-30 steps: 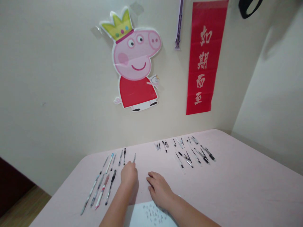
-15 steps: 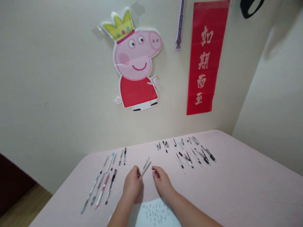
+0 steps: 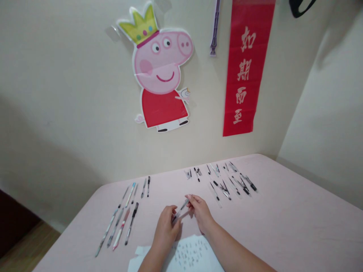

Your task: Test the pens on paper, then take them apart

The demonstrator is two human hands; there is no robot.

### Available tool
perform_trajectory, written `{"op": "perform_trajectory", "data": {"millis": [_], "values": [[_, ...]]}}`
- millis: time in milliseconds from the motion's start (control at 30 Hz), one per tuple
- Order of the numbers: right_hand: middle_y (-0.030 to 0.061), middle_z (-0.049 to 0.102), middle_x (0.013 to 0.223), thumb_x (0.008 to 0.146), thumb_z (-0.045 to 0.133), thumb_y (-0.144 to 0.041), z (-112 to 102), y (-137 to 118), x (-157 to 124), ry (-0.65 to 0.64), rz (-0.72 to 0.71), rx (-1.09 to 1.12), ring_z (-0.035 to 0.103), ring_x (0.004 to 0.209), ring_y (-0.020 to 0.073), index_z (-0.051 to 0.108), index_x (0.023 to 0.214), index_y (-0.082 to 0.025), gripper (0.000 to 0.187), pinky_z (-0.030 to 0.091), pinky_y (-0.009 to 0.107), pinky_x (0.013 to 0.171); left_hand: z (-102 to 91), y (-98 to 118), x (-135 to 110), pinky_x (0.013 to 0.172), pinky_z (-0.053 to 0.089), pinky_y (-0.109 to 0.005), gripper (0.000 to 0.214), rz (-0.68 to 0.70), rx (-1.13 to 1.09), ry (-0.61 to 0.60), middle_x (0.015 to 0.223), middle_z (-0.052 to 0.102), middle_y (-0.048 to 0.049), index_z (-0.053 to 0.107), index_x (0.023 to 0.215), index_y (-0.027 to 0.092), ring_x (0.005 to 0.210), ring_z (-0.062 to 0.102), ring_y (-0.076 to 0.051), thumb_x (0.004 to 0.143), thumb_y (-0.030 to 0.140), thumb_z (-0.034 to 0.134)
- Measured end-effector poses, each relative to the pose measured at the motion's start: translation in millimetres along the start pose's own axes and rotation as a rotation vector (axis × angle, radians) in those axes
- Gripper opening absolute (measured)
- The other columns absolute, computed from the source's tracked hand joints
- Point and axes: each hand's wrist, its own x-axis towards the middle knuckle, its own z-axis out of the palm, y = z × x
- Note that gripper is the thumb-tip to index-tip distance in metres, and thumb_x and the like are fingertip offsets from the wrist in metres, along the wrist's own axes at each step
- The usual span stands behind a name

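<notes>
A slim clear pen slants between my two hands above the pink tabletop. My left hand is closed around its lower end, fingers curled. At the upper end, my right hand pinches the pen's tip between thumb and fingertips. Just below my hands lies a white sheet of paper with rows of small dark handwriting, partly hidden by my left forearm.
Several whole pens lie in two rows on the left of the pink table. Farther right are groups of pen parts, including black caps and refills. The wall rises behind the table's far edge.
My right hand, earlier apart from the pen, has come to its upper end and grips it. My left hand has shifted slightly right with the pen. The view has tilted a little.
</notes>
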Motion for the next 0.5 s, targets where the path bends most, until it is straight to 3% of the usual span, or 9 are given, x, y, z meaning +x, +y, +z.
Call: {"op": "perform_trajectory", "data": {"millis": [233,500], "values": [[0.0035,0.064,0.068,0.060,0.075,-0.048,6.1,-4.4,-4.5,-0.084,0.086,0.128,0.053,0.056,0.0104,0.072,0.083,-0.012,0.043,0.042,0.022,0.054,1.0,1.3,-1.5,0.066,0.038,-0.029,0.014,-0.003,0.044,-0.019,0.076,0.058,-0.0043,0.060,0.081,0.021,0.069,0.053,-0.019,0.077,0.033,0.053],[0.0042,0.064,0.066,0.057,0.078,-0.047,8.4,-7.3,-6.6,-0.131,0.134,0.145,0.052,0.056,0.0099,0.073,0.083,-0.011,0.044,0.040,0.021,0.054,0.5,4.6,-2.5,0.064,0.039,-0.028,0.016,0.026,0.139,-0.045,0.074,0.059,-0.0034,0.057,0.078,0.020,0.069,0.054,-0.018,0.081,0.030,0.044]]}}
